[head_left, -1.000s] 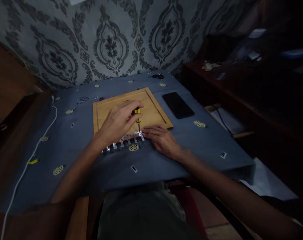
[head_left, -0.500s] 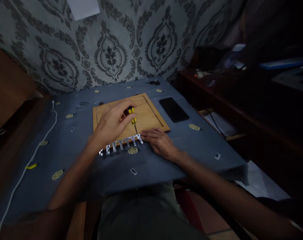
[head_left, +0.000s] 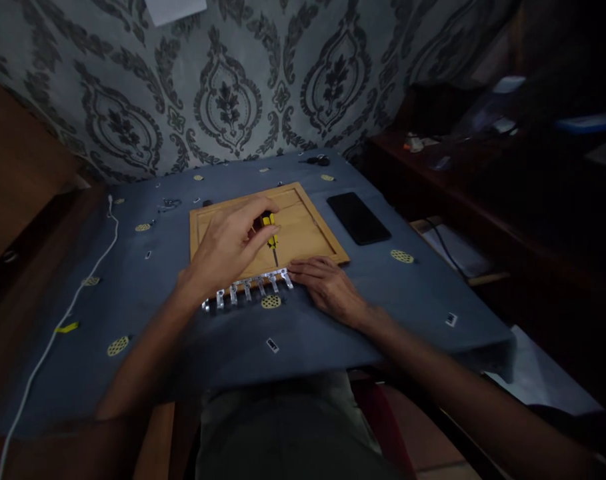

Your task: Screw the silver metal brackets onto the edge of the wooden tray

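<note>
My left hand (head_left: 230, 240) is closed around the yellow-and-black handle of a screwdriver (head_left: 272, 235), thumb and forefinger near its top. The shaft points down, with its tip at the shiny metal hook rail (head_left: 247, 283) near the rail's right end; whether it sits in a screw is too small to tell. Several hooks stick out from the rail toward me, along the near edge of a framed wooden board (head_left: 303, 230). My right hand (head_left: 330, 288) rests at the board's near right corner, its fingers together and pressed on the rail's right end. The thumb is hidden.
A black phone (head_left: 359, 219) lies right of the board. A white cable (head_left: 73, 303) runs down the table's left side. Dark keys or a similar small item (head_left: 319, 161) lie at the back edge. A cluttered dark red desk (head_left: 433, 167) stands at the right.
The view has shifted slightly, so everything sits a little further right. Both hands, the screwdriver and the rail keep nearly the same positions relative to the board.
</note>
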{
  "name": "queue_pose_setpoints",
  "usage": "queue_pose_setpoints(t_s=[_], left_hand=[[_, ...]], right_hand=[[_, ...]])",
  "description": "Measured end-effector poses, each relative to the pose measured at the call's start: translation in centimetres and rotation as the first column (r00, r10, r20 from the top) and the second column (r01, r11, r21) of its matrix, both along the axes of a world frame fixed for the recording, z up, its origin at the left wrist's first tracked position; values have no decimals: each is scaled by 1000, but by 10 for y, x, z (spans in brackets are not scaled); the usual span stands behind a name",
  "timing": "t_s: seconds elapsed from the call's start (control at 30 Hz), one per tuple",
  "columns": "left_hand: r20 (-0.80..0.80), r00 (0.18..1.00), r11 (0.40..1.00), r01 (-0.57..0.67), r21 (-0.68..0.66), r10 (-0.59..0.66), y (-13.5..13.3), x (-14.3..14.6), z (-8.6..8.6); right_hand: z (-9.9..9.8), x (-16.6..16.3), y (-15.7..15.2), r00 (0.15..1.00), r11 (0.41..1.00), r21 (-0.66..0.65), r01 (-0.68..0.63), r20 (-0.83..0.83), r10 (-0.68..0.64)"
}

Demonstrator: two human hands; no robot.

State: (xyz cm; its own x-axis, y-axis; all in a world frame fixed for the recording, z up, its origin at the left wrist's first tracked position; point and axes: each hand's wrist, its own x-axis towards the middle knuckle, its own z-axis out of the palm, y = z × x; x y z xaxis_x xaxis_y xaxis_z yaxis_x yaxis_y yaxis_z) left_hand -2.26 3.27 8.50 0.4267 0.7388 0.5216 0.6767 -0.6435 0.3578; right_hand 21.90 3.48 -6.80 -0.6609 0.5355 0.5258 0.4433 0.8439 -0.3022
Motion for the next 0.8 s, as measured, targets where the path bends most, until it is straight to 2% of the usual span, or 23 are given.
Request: queue_pose_setpoints(t_s=[0.37,0.8], left_hand=[[46,994,995,96,13,-96,4,13,-16],[31,997,996,69,-63,-67,5,13,-15]], right_hand=[[1,0,-1,1000,1000,17,12,-11,-11],[2,-1,-3,1000,1000,-21,14,-14,-14]])
